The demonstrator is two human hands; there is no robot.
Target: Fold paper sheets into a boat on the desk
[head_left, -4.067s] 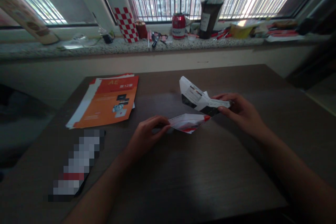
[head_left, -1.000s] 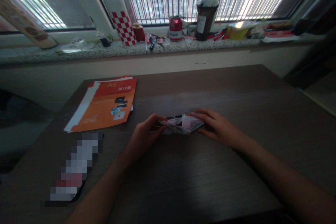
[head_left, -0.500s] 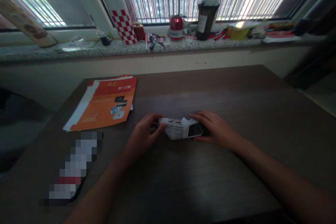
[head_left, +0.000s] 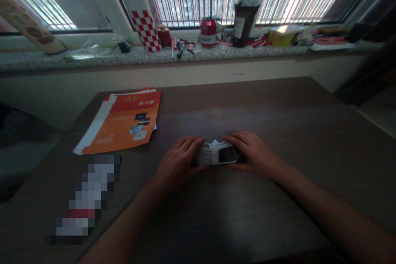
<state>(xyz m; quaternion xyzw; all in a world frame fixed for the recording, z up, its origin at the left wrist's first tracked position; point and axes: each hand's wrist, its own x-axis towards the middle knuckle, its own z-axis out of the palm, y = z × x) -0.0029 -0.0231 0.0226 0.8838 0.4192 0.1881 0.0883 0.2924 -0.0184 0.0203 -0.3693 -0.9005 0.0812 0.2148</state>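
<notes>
A small box, white on its left part and black toward the right, sits at the middle of the brown table, with a white flap sticking up from its top. My left hand is closed round its left end, fingers over the top and thumb along the near side. Round the right end, my right hand grips in the same way, fingers above and thumb below. Both palms hide the ends of the box. Its print is too dim to read.
Orange booklets lie at the table's left. Nearer is a blurred-out, phone-like object. On the stone windowsill stand a checkered white bottle, a red can, a dark lidded cup and small clutter.
My left hand has slid right and wrapped further over the box's left end, covering more of its white part. My right hand has stayed almost in place.
</notes>
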